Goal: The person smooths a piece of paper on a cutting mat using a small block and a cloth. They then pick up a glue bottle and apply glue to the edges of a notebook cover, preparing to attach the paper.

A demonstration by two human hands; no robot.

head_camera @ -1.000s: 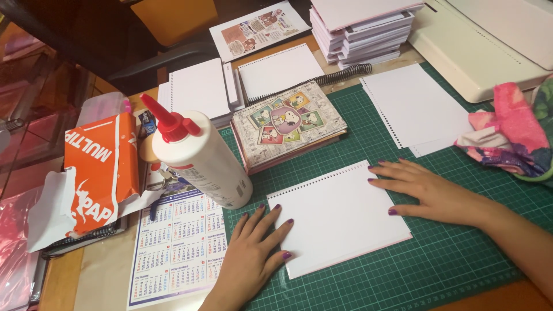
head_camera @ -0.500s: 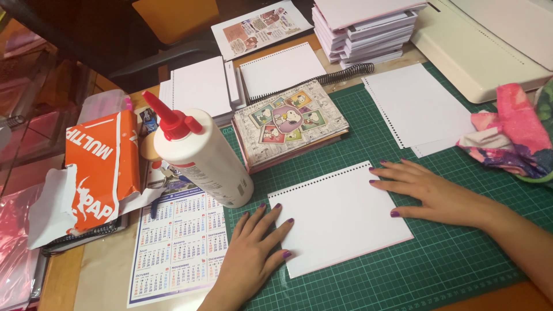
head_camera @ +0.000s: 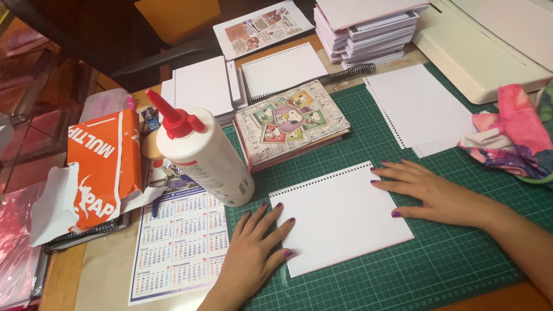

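Both hands, left hand (head_camera: 253,253) and right hand (head_camera: 432,193), lie flat and open on a punched white card (head_camera: 340,216): light, stiff, smooth, likely best gripped at its edges.

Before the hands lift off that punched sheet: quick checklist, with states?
1. Left hand flat on punched white sheet: ok.
2. Right hand flat on its right edge: ok.
3. Sheet lies wholly on green cutting mat: ok.
4. Glue bottle capped, lying tilted just off the sheet: ok.
5. Glue under the sheet: cannot tell.
6. Illustrated cover stack apart from the sheet: ok.
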